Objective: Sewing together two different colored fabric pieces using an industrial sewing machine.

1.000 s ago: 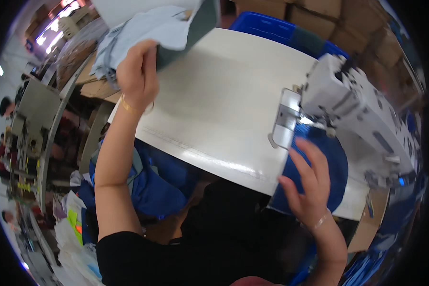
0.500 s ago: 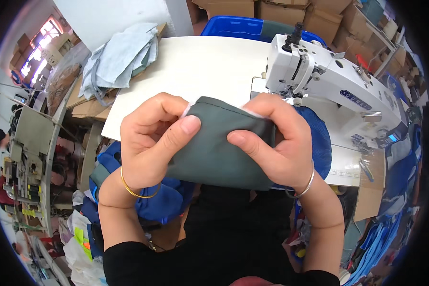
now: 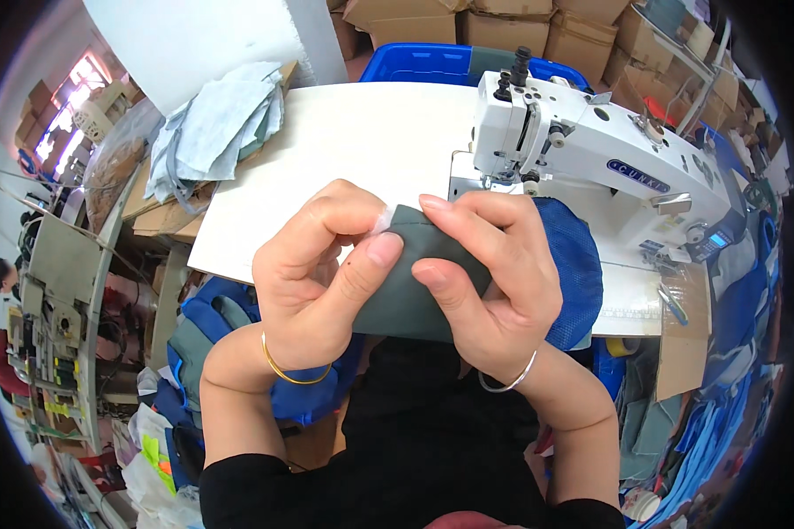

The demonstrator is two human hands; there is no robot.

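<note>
In front of me, above the near table edge, I hold a dark green fabric piece (image 3: pixel 401 309) with a stitched top edge and some white material showing beside it. My left hand (image 3: pixel 309 278) pinches its upper left corner between thumb and index finger. My right hand (image 3: pixel 503 282) grips the piece from the right, fingertips on the top edge and thumb on the green face. Just beyond my right hand lies a blue mesh piece (image 3: pixel 569 264), below the white sewing machine (image 3: pixel 617 141) on the white table (image 3: pixel 344 128).
Pale fabric pieces (image 3: pixel 212 123) are piled on cardboard at the back left. A blue bin (image 3: pixel 410 62) and stacked boxes (image 3: pixel 498 31) stand behind the table. Small snips (image 3: pixel 672 302) lie at the right. Blue garments (image 3: pixel 229 300) hang low left. Co-workers appear at the far left.
The green piece came from the upper left pile to between both hands. My right hand left the blue mesh and took hold. Since then my fingers have moved closer together along the top edge.
</note>
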